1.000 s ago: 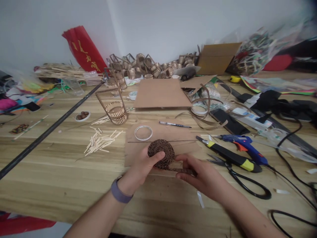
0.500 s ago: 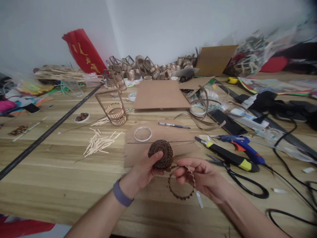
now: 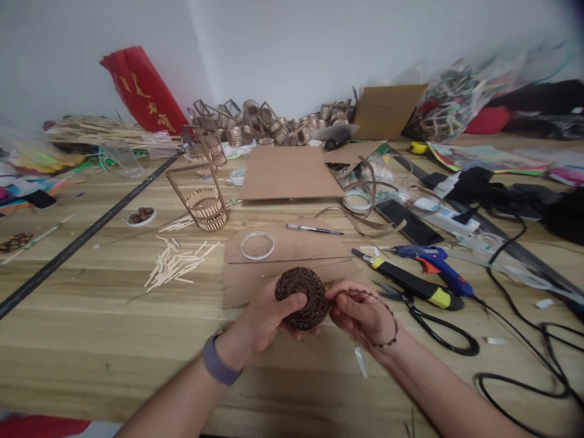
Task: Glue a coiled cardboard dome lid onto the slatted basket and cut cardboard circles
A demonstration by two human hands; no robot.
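Note:
A dark brown coil of corrugated cardboard strip (image 3: 306, 291) is gripped in my left hand (image 3: 264, 316), thumb lying across its flat face. My right hand (image 3: 360, 313) pinches a loose cardboard strip (image 3: 393, 322) close to the coil's right edge; the strip curls back over the hand and wrist side. Beneath and beyond the coil lies a flat cardboard piece (image 3: 241, 286) bearing a white ring (image 3: 257, 246) and a pen (image 3: 314, 229). Scissors (image 3: 424, 316) rest on the table right of my right hand.
A utility knife (image 3: 406, 280) and a blue glue gun (image 3: 438, 264) lie at right, with black cable beyond. Short wooden sticks (image 3: 176, 266), a small handled basket (image 3: 206, 207) and a dish of brown balls (image 3: 141, 216) are at left. Many small baskets (image 3: 274, 125) line the wall.
The strip's loop has swung from below between my hands to over my right hand. The coil now faces up more fully, and the view has shifted slightly.

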